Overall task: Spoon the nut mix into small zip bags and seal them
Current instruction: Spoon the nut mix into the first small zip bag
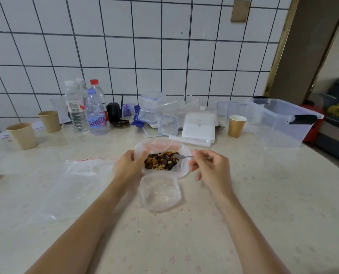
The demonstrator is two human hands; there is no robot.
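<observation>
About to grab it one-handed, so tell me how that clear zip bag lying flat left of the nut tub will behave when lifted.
The zip bag looks like thin clear film lying flat and wrinkled, so it will probably flop and sag. It appears empty, so likely very light and easily shifted. Its mouth probably won't stay open alone; the left hand now grips the nut tub.

1. Water bottles [86,109] stood at back left, w/ two paper cups [23,135] near them.
2. Third paper cup [236,125] sat just beside big clear storage bin [279,125], right.
</observation>
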